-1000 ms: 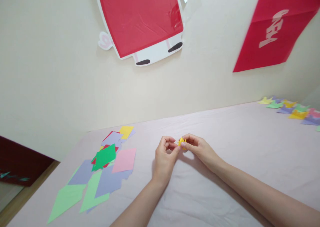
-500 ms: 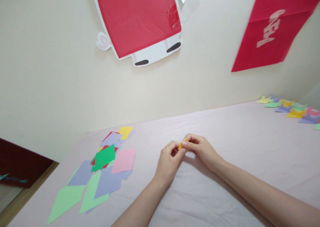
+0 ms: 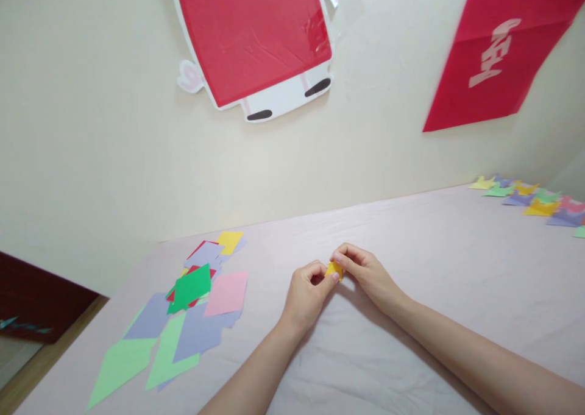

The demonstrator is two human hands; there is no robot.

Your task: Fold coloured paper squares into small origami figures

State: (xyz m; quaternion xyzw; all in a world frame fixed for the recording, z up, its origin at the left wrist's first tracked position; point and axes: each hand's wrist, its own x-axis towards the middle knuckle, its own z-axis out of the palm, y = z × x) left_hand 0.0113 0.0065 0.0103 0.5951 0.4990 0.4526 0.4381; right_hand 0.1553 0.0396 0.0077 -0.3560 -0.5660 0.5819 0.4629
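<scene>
A small folded yellow paper piece (image 3: 334, 270) is pinched between both my hands just above the pale pink cloth (image 3: 411, 262) in the middle of the surface. My left hand (image 3: 307, 293) grips its left side with thumb and curled fingers. From the right, my right hand (image 3: 368, 273) closes its fingertips on the piece's top and right edge. Most of the paper is hidden by my fingers.
Loose coloured paper squares (image 3: 192, 308) in green, lilac, pink, red and yellow lie spread at the left. Several folded paper figures (image 3: 532, 198) sit in a row at the far right by the wall. Two red posters (image 3: 256, 31) hang on the wall.
My hands have dropped slightly toward the cloth and drawn closer together. The yellow piece, which showed pointed tips a second ago, is now pressed flatter between my fingers.
</scene>
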